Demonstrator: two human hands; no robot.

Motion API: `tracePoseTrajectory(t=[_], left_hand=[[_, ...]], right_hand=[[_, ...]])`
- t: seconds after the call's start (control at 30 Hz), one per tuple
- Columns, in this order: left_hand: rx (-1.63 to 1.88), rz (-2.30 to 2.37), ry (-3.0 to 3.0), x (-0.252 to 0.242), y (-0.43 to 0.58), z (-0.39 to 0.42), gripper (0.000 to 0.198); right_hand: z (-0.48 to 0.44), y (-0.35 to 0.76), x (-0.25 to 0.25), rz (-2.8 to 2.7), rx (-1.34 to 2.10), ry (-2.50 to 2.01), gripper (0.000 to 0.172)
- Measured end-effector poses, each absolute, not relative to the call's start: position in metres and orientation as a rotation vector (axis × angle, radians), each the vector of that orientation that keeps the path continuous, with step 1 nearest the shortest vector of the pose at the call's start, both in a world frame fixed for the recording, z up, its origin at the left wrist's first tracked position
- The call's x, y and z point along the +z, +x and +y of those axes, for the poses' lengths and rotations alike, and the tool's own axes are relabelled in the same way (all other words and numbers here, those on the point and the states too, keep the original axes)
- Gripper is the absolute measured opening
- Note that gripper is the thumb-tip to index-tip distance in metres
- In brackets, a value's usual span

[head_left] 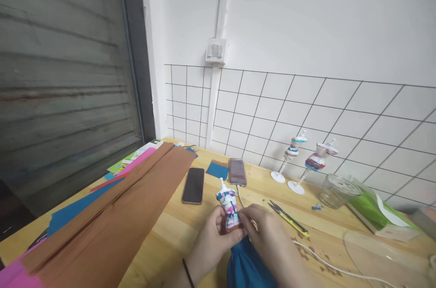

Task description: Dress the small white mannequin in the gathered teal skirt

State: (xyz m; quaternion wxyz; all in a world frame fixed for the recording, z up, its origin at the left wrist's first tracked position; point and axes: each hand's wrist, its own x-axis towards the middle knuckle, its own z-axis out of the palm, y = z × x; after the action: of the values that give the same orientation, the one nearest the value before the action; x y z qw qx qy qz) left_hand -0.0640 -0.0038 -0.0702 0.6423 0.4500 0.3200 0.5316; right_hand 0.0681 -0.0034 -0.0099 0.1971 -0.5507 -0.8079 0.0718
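My left hand [220, 231] is closed around the lower part of a miniature dress form [228, 201], a small white torso splashed with pink, blue and teal. It stands upright, neck knob on top, with a blue ruffled strip across its chest. Below its hips hangs a gathered blue skirt [250, 267], seemingly of crepe paper, with a brown band just above. My right hand [265, 229] presses its fingertips together at the form's right hip; what lies between them is hidden. The skirt's lower part runs out of view.
Brown crepe paper [136, 211] covers the left, over blue and pink sheets. Nearby lie a phone [193, 186], blurred device [237, 172], white cable [323, 260] and yellow thread snips [289, 218]. Farther right are two dress forms on stands [315, 161], a glass jar [337, 190] and green-white box [381, 215].
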Motion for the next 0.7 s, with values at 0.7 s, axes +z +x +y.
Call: tracePoseTrajectory(t=[0.7], left_hand=[[1.157, 0.71, 0.999, -0.071, -0.063, -0.006, 0.037]], right_hand=[[0.001, 0.078, -0.01, -2.161, 0.417, -1.502, 0.032]])
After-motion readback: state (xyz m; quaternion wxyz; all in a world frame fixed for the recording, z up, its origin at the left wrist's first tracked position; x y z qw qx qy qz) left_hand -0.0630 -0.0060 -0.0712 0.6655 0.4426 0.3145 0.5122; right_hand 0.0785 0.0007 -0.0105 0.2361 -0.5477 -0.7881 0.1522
